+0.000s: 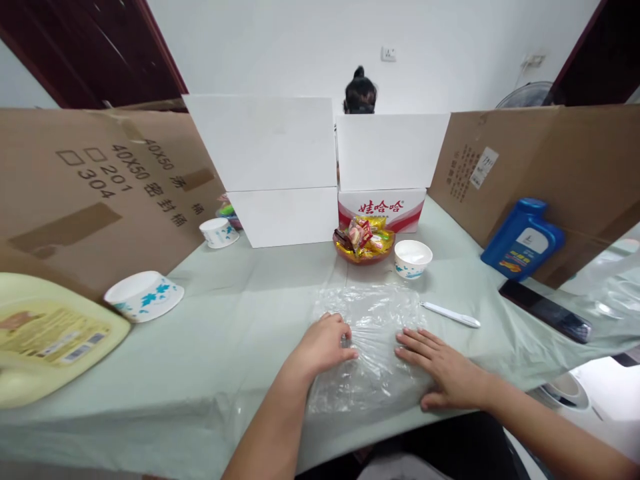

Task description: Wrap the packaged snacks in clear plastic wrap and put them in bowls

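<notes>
A clear plastic bag lies spread and wrinkled on the cloth-covered table in front of me. My left hand rests on its left side, fingers bent and thumb apart from them. On the right side of the bag my right hand lies flat with its fingers stretched out. Close to the bag's upper right edge is a slim white tool whose kind I cannot make out. Beyond the bag stand a white paper bowl with blue leaves and a reddish bowl heaped with wrapped snacks.
White panels and a red-and-white carton stand at the back. Brown cardboard flanks both sides. Left are paper cups and a yellow jug; right, a blue bottle and a phone. A person's head shows behind.
</notes>
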The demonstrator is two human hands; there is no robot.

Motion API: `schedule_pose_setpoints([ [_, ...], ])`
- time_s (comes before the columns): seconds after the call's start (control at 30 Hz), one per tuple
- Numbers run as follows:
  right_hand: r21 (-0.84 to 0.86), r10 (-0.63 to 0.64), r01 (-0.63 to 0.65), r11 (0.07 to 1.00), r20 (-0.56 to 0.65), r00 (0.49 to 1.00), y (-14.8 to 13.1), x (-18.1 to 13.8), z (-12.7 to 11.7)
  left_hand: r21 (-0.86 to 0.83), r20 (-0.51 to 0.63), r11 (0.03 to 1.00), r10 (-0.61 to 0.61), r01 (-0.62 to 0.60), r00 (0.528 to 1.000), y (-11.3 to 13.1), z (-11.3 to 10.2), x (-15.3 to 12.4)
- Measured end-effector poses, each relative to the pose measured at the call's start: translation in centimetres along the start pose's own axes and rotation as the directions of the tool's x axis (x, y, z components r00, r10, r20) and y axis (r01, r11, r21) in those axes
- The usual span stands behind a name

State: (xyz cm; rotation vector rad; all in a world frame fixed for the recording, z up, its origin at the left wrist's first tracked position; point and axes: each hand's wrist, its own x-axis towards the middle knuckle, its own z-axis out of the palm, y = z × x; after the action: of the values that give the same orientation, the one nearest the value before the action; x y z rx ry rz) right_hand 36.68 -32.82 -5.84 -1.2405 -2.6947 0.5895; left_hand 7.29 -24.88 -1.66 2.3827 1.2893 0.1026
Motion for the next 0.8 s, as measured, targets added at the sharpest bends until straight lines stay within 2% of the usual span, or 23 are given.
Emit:
schedule_pose_setpoints([
  [0.07,-0.028,0.051,-0.052,0.998,-0.018,0.999,0.3,-1.4,0.9,0.037,-0.007,0.999,-0.005,0.005,1.0,0.2,0.4,-0.5],
  [0.2,-0.045,0.052,-0.054,0.998,-0.052,0.997,0.9,-4.0,2.0,0.054,-0.081,0.993,0.111,-0.107,0.99,-0.8,1.6,-3.7],
  [0.3,-0.064,0.064,-0.075,0.995,-0.162,0.985,1.4,-5.3,2.9,0.097,-0.096,0.981,0.18,-0.17,0.979,-2.5,3.1,-7.3],
  [0.4,-0.089,0.042,-0.068,0.994,-0.269,0.962,1.9,-5.6,3.9,0.165,-0.098,0.972,0.184,-0.167,0.978,-4.0,4.7,-9.8],
  [0.53,-0.145,-0.048,-0.009,0.989,-0.383,0.922,1.8,-5.1,4.4,0.188,-0.266,0.964,0.234,-0.188,0.935,-4.5,6.4,-10.7],
  [0.67,-0.126,-0.122,0.069,0.99,-0.485,0.866,0.9,-5.2,3.6,0.027,-0.45,0.947,0.296,-0.319,0.842,-4.1,6.9,-10.6],
  [0.73,-0.052,-0.089,0.072,0.996,-0.512,0.855,0.5,-5.3,3.1,-0.123,-0.481,0.945,0.21,-0.303,0.851,-3.7,6.7,-10.4],
  [0.8,0.065,0.022,0.014,0.998,-0.531,0.847,0.3,-5.2,2.8,-0.282,-0.47,0.936,0.056,-0.209,0.881,-3.4,6.1,-10.0],
])
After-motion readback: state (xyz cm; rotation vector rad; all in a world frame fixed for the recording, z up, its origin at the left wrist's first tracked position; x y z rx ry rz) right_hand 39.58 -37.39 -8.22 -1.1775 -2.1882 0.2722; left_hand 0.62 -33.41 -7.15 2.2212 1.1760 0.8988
